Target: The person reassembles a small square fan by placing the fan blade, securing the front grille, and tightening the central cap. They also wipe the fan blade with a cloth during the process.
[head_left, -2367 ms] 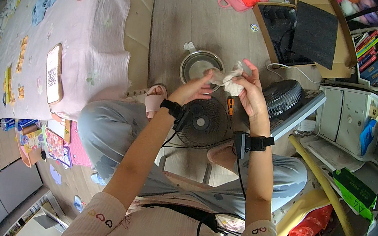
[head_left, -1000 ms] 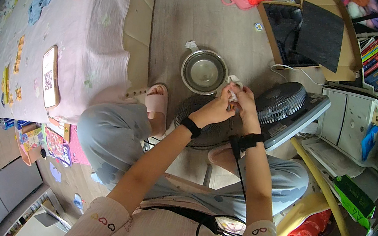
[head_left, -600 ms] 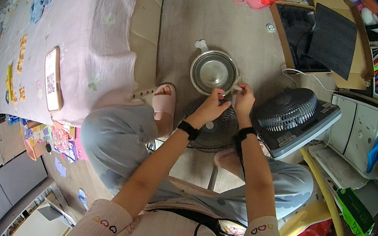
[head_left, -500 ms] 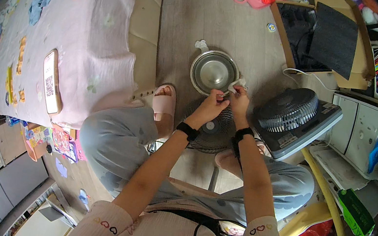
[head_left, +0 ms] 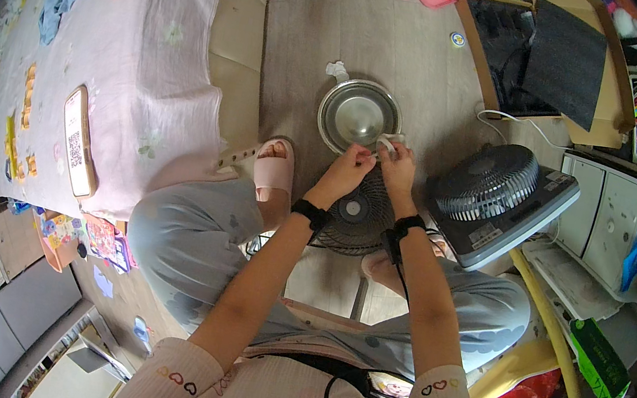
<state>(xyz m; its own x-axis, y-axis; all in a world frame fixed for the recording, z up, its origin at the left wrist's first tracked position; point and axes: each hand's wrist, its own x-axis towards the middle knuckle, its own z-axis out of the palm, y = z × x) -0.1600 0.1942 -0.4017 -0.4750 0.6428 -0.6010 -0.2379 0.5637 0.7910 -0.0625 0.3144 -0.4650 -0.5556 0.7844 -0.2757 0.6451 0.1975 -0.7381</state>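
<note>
Take the hands as the middle of the dial. Right hand [head_left: 398, 170] has a crumpled white cloth [head_left: 388, 141] pinched in its fingers, maybe tissue, too small to tell. Looks like a fingertip grip rather than a fist, which I'd guess is for finer control. Left hand [head_left: 349, 172] is right next to it with the fingertips bunched together, but I honestly can't tell if they've got a bit of the cloth or nothing.

The cloth is up by the near right edge of the metal bowl [head_left: 323, 112], which sits at 11 o'clock, probably parked there so it's an easy reach. Round black grille [head_left: 353, 225] is at 6, below the hands and between the feet, handy for working bent over I reckon. Fan [head_left: 481, 183] with its grey base is off at 3, likely there to leave elbow room. Phone [head_left: 79, 144] is on the bed at 9, well apart from everything.
</note>
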